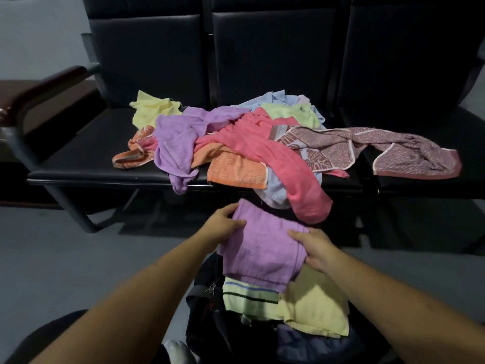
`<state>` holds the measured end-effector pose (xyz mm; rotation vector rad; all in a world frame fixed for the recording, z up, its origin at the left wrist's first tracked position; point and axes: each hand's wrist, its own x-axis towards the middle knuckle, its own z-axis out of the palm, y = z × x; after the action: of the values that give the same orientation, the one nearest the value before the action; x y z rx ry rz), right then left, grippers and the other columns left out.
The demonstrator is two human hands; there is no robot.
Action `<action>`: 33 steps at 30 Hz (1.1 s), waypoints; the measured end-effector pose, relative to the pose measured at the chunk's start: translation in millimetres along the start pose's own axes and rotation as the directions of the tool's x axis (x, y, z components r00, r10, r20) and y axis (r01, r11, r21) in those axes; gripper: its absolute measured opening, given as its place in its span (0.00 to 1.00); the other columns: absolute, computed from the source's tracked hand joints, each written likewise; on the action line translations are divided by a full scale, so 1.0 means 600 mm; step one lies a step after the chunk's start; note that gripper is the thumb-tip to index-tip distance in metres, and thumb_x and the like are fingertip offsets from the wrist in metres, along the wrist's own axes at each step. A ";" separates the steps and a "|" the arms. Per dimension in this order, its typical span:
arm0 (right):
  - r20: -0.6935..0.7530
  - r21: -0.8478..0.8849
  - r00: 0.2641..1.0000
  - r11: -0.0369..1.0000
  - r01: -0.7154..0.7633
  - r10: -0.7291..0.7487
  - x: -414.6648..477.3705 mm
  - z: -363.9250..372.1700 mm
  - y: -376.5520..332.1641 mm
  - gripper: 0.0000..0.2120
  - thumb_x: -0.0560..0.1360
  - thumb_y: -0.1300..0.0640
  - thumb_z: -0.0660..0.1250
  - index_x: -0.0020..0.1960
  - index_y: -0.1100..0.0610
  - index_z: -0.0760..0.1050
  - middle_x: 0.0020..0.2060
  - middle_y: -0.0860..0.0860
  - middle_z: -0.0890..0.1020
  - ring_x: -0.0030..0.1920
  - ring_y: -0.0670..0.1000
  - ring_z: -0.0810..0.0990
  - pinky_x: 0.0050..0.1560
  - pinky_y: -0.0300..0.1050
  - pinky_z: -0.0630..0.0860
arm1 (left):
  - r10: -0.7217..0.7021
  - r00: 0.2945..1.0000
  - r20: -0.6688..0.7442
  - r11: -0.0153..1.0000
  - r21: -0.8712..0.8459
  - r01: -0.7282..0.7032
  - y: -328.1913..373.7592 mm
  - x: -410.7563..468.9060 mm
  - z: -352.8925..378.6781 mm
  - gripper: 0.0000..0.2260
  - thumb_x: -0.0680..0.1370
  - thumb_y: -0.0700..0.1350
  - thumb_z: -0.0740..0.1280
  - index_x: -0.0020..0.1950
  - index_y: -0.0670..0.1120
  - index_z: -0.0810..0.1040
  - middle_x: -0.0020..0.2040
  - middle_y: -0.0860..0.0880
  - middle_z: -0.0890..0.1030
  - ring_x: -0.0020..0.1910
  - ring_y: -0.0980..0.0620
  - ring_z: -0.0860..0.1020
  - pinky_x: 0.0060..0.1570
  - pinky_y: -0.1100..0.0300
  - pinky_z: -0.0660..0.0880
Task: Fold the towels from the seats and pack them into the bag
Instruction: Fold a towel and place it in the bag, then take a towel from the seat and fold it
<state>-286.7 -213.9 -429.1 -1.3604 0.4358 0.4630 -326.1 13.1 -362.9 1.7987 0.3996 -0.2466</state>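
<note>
Lilac towel (262,248), folded, hovers over the bag (202,319), left hand (223,224) and right hand (315,248) each keeping a pinching grip on one edge so the fold holds.

Dim, flat light; wide-angle edge distortion.

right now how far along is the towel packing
Looks early. Done: a striped towel and a yellow towel lie folded on the bag. In hand: left grip and right grip hold a folded purple towel over them. Left: the crumpled heap on the seats, unfolded.
</note>
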 end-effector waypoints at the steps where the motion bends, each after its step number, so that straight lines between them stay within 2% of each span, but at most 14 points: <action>1: -0.006 -0.054 0.999 0.998 -0.037 0.037 0.002 0.001 0.020 0.08 0.76 0.71 0.69 0.54 0.73 0.79 0.46 0.66 0.84 0.40 0.57 0.84 0.44 0.48 0.82 | -0.036 0.999 0.009 0.998 0.044 0.035 -0.022 -0.002 0.000 0.23 0.79 0.36 0.68 0.74 0.46 0.73 0.62 0.44 0.81 0.56 0.47 0.79 0.61 0.53 0.76; 2: -0.013 -0.086 0.997 0.994 -0.072 0.071 0.008 0.002 0.035 0.05 0.76 0.71 0.69 0.51 0.72 0.79 0.45 0.65 0.85 0.39 0.57 0.84 0.43 0.48 0.82 | -0.070 0.997 0.021 0.994 0.085 0.068 -0.044 -0.002 -0.001 0.23 0.80 0.36 0.68 0.74 0.47 0.72 0.62 0.45 0.80 0.57 0.48 0.79 0.62 0.53 0.76; 5: -0.051 -0.126 0.987 0.979 -0.158 0.153 0.023 0.015 0.064 0.02 0.76 0.70 0.70 0.47 0.70 0.79 0.48 0.67 0.83 0.45 0.61 0.83 0.53 0.57 0.80 | -0.171 0.985 0.019 0.981 0.099 0.169 -0.107 0.009 -0.008 0.22 0.80 0.37 0.68 0.74 0.48 0.73 0.61 0.45 0.81 0.59 0.45 0.80 0.64 0.50 0.76; 9: -0.090 -0.236 0.972 0.943 -0.234 0.218 0.068 0.026 0.116 0.11 0.73 0.67 0.75 0.52 0.72 0.78 0.47 0.65 0.83 0.49 0.61 0.83 0.56 0.59 0.80 | -0.251 0.966 -0.063 0.968 0.000 0.252 -0.188 0.032 -0.005 0.20 0.79 0.36 0.68 0.70 0.48 0.76 0.59 0.44 0.82 0.59 0.42 0.80 0.64 0.44 0.76; 11: -0.118 -0.280 0.961 0.920 -0.275 0.251 0.112 0.012 0.163 0.18 0.66 0.62 0.80 0.51 0.68 0.80 0.48 0.64 0.85 0.49 0.63 0.85 0.58 0.64 0.80 | -0.281 0.957 -0.068 0.960 -0.031 0.280 -0.226 0.041 0.002 0.17 0.79 0.36 0.68 0.67 0.48 0.78 0.58 0.45 0.82 0.58 0.43 0.80 0.64 0.45 0.76; 14: -0.199 -0.404 0.956 0.870 -0.282 0.217 0.173 -0.024 0.240 0.30 0.54 0.49 0.81 0.51 0.61 0.81 0.46 0.59 0.86 0.47 0.61 0.85 0.56 0.61 0.82 | -0.321 0.947 -0.031 0.947 -0.024 0.320 -0.271 0.055 0.018 0.14 0.80 0.38 0.68 0.65 0.47 0.78 0.54 0.44 0.83 0.51 0.45 0.81 0.55 0.50 0.80; 15: -0.230 -0.437 0.958 0.862 -0.258 0.170 0.163 -0.021 0.240 0.28 0.56 0.47 0.81 0.52 0.59 0.81 0.46 0.56 0.86 0.48 0.60 0.85 0.56 0.59 0.82 | -0.315 0.948 -0.042 0.949 -0.011 0.315 -0.280 0.061 0.023 0.14 0.79 0.38 0.68 0.64 0.46 0.78 0.52 0.44 0.83 0.49 0.46 0.81 0.53 0.51 0.80; 18: -0.239 -0.502 0.970 0.851 -0.156 0.037 0.136 0.001 0.232 0.16 0.69 0.51 0.77 0.53 0.51 0.78 0.50 0.51 0.84 0.51 0.57 0.83 0.57 0.54 0.81 | -0.284 0.955 -0.080 0.957 0.036 0.287 -0.299 0.081 0.037 0.17 0.79 0.37 0.69 0.68 0.43 0.76 0.48 0.46 0.83 0.47 0.47 0.81 0.58 0.47 0.79; 21: -0.145 -0.573 0.989 0.817 -0.068 -0.020 0.120 0.028 0.221 0.19 0.73 0.57 0.75 0.62 0.50 0.76 0.57 0.51 0.82 0.55 0.55 0.81 0.58 0.53 0.79 | -0.323 0.943 -0.076 0.936 0.119 0.330 -0.303 0.095 0.042 0.19 0.78 0.39 0.69 0.69 0.45 0.73 0.56 0.46 0.82 0.56 0.45 0.80 0.62 0.50 0.76; 24: -0.164 -0.673 0.985 0.736 -0.071 -0.055 0.110 0.040 0.210 0.26 0.77 0.62 0.69 0.73 0.57 0.69 0.66 0.56 0.78 0.63 0.60 0.78 0.63 0.50 0.75 | -0.363 0.926 -0.106 0.883 0.278 0.378 -0.303 0.099 0.042 0.19 0.79 0.42 0.68 0.70 0.43 0.73 0.62 0.43 0.80 0.61 0.43 0.78 0.57 0.56 0.74; 27: -0.172 -0.782 0.978 0.620 -0.062 -0.119 0.105 0.043 0.182 0.22 0.77 0.64 0.65 0.70 0.62 0.70 0.60 0.63 0.80 0.59 0.64 0.79 0.57 0.50 0.75 | -0.322 0.933 -0.162 0.855 0.372 0.361 -0.285 0.097 0.043 0.14 0.81 0.41 0.63 0.66 0.41 0.76 0.60 0.42 0.81 0.59 0.42 0.78 0.50 0.58 0.72; 29: -0.158 -0.808 0.975 0.588 -0.036 -0.158 0.103 0.046 0.146 0.19 0.76 0.64 0.65 0.67 0.64 0.73 0.58 0.64 0.81 0.60 0.64 0.79 0.58 0.49 0.75 | -0.237 0.953 -0.188 0.856 0.424 0.296 -0.259 0.098 0.041 0.11 0.81 0.41 0.62 0.61 0.41 0.78 0.57 0.41 0.82 0.57 0.42 0.79 0.45 0.60 0.68; 31: -0.120 -0.822 0.980 0.570 -0.009 -0.156 0.100 0.051 0.098 0.13 0.76 0.64 0.66 0.59 0.65 0.78 0.55 0.63 0.83 0.58 0.63 0.80 0.59 0.49 0.75 | -0.170 0.971 -0.169 0.865 0.446 0.230 -0.223 0.102 0.038 0.10 0.81 0.41 0.63 0.60 0.41 0.79 0.57 0.41 0.82 0.57 0.42 0.79 0.46 0.61 0.68; 33: -0.081 -0.806 0.994 0.592 -0.019 -0.079 0.097 0.056 0.049 0.06 0.74 0.67 0.64 0.45 0.65 0.80 0.41 0.63 0.83 0.44 0.62 0.82 0.51 0.52 0.78 | -0.104 0.987 -0.124 0.884 0.444 0.149 -0.172 0.105 0.032 0.09 0.80 0.39 0.64 0.58 0.42 0.80 0.55 0.42 0.83 0.56 0.43 0.80 0.48 0.60 0.70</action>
<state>-253.1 -172.5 -479.8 -2.3023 0.2842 0.5939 -308.4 26.6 -483.1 2.2535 0.5646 -0.3688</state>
